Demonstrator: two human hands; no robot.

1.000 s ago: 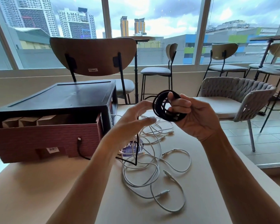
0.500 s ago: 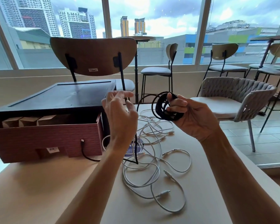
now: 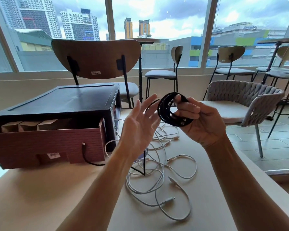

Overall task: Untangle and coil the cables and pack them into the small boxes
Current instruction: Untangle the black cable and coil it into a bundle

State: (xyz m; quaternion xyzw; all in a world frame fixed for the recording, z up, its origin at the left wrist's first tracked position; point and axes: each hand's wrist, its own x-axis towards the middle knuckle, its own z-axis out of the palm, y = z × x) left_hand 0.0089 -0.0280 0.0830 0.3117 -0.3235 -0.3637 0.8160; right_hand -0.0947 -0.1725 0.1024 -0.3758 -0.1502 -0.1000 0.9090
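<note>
My right hand (image 3: 197, 120) grips a coil of black cable (image 3: 165, 110) held up above the table. The free tail of that black cable hangs down past my left hand (image 3: 140, 124), runs over the table and ends in a plug (image 3: 83, 144) lying against the brown box. My left hand is open beside the coil, palm up, fingers spread, holding nothing. Several tangled white cables (image 3: 158, 177) lie on the table under both hands. Small brown cardboard boxes (image 3: 28, 125) stand in a row inside the brown box (image 3: 40, 142).
A black stand (image 3: 62, 102) covers the brown box at the left. The beige table (image 3: 32, 197) ends at the right, with a grey woven chair (image 3: 240, 104) beyond it. A wooden-backed chair (image 3: 97, 59) stands behind the table, with windows further back.
My left hand swept up from under the coil, over to the left, then back beside it with its fingers spread. The black tail's plug shifted slightly. The right hand kept its grip.
</note>
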